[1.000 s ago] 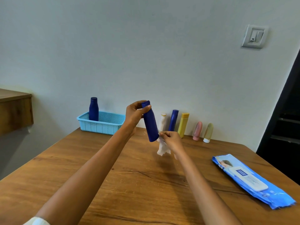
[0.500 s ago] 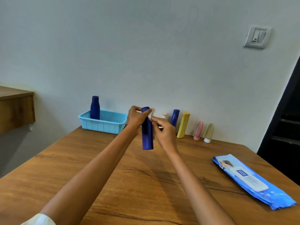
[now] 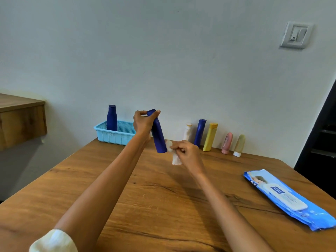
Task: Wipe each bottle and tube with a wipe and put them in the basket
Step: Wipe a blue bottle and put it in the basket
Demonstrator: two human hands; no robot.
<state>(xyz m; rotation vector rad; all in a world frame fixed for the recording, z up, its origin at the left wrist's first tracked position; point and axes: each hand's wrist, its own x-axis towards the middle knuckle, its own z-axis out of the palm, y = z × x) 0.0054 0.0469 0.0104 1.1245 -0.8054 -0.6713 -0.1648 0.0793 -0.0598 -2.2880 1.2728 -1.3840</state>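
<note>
One bottle already stands in the basket [image 3: 116, 136], off beyond and to the left of my left hand [image 3: 143, 124]; five more wait in a row along the wall, beyond my right hand [image 3: 185, 151]: a white bottle [image 3: 187, 132], a blue bottle [image 3: 200, 131], a yellow bottle [image 3: 210, 136], a pink tube [image 3: 227, 142] and an olive tube [image 3: 239, 145].

I judge I am in the wiping step on the dark blue bottle [image 3: 157, 135]. My left hand grasps it near the cap end, held above the table [image 3: 127, 197] and tilted so its base points down toward my right hand. My right hand is pinched closed on the white wipe [image 3: 173, 155], which touches the bottle's lower end or sits just beside it; I cannot tell which.

Next, as I read it, I should finish rubbing the lower end, then carry the bottle left and stand it in the basket next to the one there, taking care not to knock that one over. The wipe packet [image 3: 289, 199] lies well right of my right arm if I need a fresh sheet.
</note>
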